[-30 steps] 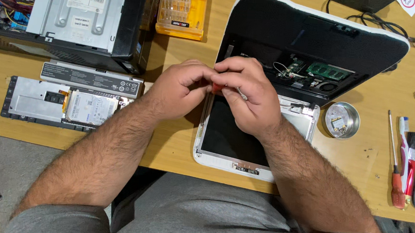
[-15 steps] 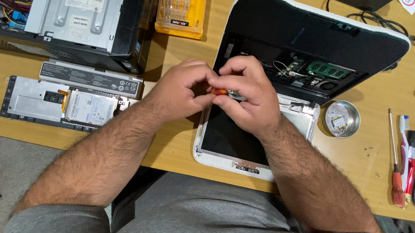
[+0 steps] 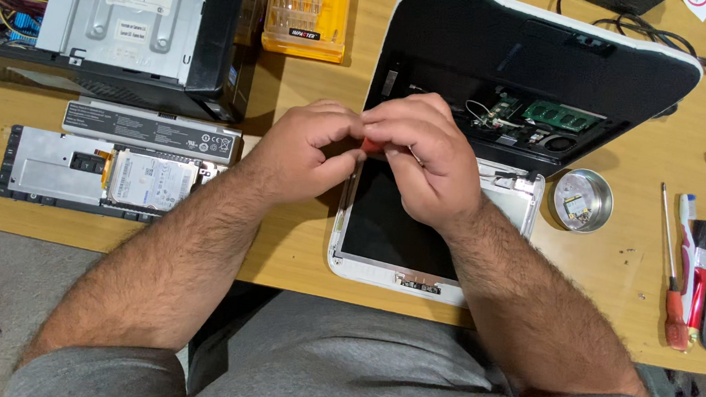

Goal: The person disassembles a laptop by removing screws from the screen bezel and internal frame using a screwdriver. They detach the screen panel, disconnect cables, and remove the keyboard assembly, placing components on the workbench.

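1. Left of my hands lie a hard drive (image 3: 151, 179) and a laptop battery (image 3: 150, 130).
2. Beyond them sits a yellow screwdriver-bit case (image 3: 307, 12).
3. To my right, a small metal dish (image 3: 581, 200), a red-handled screwdriver (image 3: 673, 274).

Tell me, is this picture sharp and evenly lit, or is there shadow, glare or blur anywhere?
Head view: mostly sharp and evenly lit; soft shadow lies under the left hand and right hand on the wooden desk; a faint sheen shows on the metal computer case; the small red thing they pinch is mostly hidden.
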